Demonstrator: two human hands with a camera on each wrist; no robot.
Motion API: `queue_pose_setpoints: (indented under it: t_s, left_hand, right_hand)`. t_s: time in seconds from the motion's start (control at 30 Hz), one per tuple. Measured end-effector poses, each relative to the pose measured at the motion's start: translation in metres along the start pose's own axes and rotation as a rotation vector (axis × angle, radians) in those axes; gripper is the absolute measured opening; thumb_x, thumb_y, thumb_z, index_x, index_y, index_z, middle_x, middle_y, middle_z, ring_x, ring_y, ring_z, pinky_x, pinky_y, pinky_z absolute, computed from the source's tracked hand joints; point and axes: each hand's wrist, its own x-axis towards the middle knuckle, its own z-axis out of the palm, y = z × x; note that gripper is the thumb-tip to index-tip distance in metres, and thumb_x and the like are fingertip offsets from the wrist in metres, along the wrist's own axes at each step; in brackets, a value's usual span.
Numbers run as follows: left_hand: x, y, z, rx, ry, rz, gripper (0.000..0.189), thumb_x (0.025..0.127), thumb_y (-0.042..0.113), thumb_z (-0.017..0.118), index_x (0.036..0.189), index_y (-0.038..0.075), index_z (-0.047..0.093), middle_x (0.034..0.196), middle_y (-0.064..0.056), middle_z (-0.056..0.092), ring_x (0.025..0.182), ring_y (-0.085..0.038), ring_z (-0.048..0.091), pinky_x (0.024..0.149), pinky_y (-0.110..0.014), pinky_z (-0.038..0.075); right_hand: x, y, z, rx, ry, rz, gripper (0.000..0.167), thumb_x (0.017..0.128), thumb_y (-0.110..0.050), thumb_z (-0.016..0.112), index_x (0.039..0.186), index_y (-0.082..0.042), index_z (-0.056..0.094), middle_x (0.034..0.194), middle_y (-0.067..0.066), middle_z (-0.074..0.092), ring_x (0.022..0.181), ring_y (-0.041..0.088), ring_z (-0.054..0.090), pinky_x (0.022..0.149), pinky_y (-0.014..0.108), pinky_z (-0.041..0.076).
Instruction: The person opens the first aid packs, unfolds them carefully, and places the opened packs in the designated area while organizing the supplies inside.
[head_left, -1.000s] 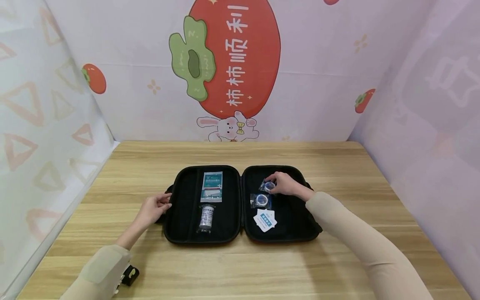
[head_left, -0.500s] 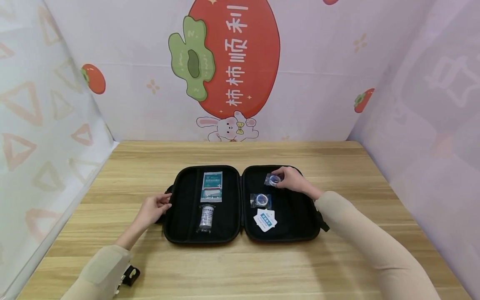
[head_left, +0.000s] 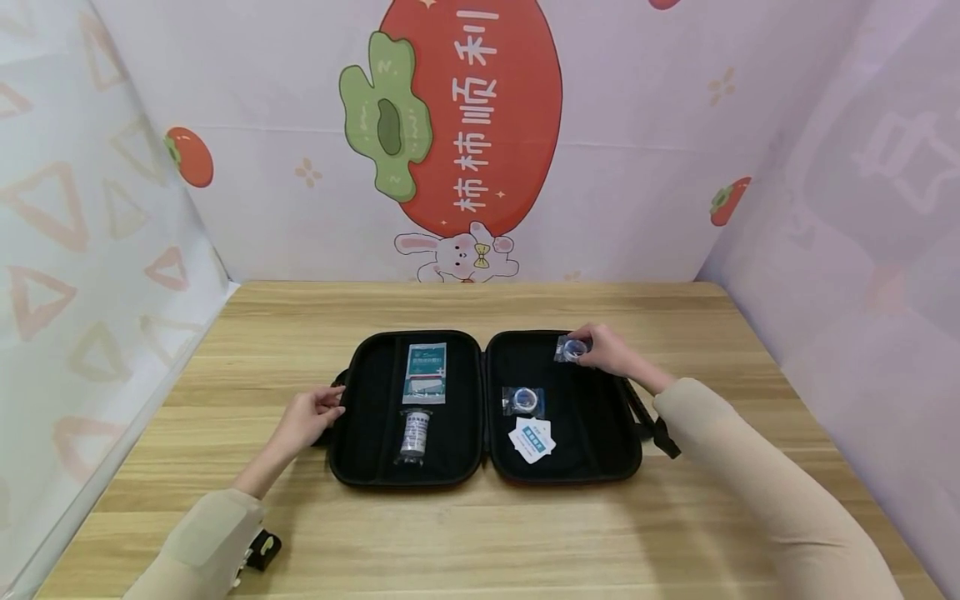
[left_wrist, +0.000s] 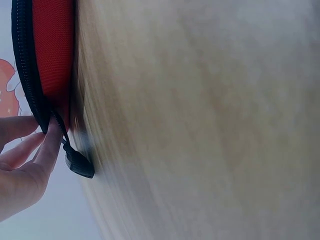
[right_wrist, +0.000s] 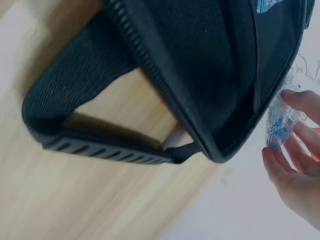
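A black zip case (head_left: 360, 450) lies open flat on the wooden table, its outside red in the left wrist view. At its left rim, my left hand (head_left: 303, 417) holds the edge, fingers beside the zip pull (left_wrist: 79, 162). My right hand (head_left: 609, 350) pinches a clear-wrapped roll of tape (head_left: 573, 350) over the far part of the right half; the right wrist view shows the crinkled wrapper (right_wrist: 280, 122) between thumb and fingers. A second wrapped tape roll (head_left: 524, 402) lies nearer, above some white square packets (head_left: 532, 440).
The left half holds a green flat packet (head_left: 424, 373) and a wrapped white bandage roll (head_left: 413, 433). A black carry handle (right_wrist: 107, 151) sticks out from the case's right side. A printed cloth wall (head_left: 630, 208) stands behind the table.
My right hand has carried the tape roll right and away, towards the far edge of the case's right half. The handle on the right shows more. My left hand stays put.
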Motion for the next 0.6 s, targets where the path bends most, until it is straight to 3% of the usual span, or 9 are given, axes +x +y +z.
queue_pose_setpoints:
  t_s: [0.23,0.47,0.6]
  left_hand:
    - [0.0,-0.002,0.0,-0.006,-0.002,-0.004,0.034,0.082,-0.006,0.054,0.115,-0.016,0.049,0.089,-0.023,0.058,0.07,-0.024,0.059,0.054,-0.023,0.046]
    - [0.001,-0.003,0.0,0.002,-0.007,-0.017,0.034,0.083,-0.005,0.054,0.115,-0.015,0.049,0.088,-0.021,0.059,0.067,-0.019,0.058,0.053,-0.022,0.045]
    - [0.001,-0.002,0.0,-0.004,-0.023,-0.043,0.035,0.084,-0.003,0.053,0.117,-0.014,0.048,0.089,-0.02,0.059,0.066,-0.015,0.056,0.054,-0.022,0.045]
  right_hand:
    - [-0.002,0.005,-0.004,-0.048,-0.021,-0.004,0.037,0.074,0.004,0.06,0.109,0.015,0.054,0.106,0.029,0.054,0.086,0.03,0.054,0.066,0.036,0.044]
    - [-0.006,0.014,-0.008,-0.124,-0.002,0.0,0.036,0.07,0.006,0.059,0.105,0.014,0.057,0.101,0.028,0.052,0.071,0.024,0.045,0.059,0.031,0.036]
    - [-0.007,0.017,-0.009,-0.171,-0.015,0.006,0.037,0.068,0.007,0.059,0.105,0.012,0.058,0.098,0.025,0.053,0.071,0.024,0.044,0.059,0.033,0.034]
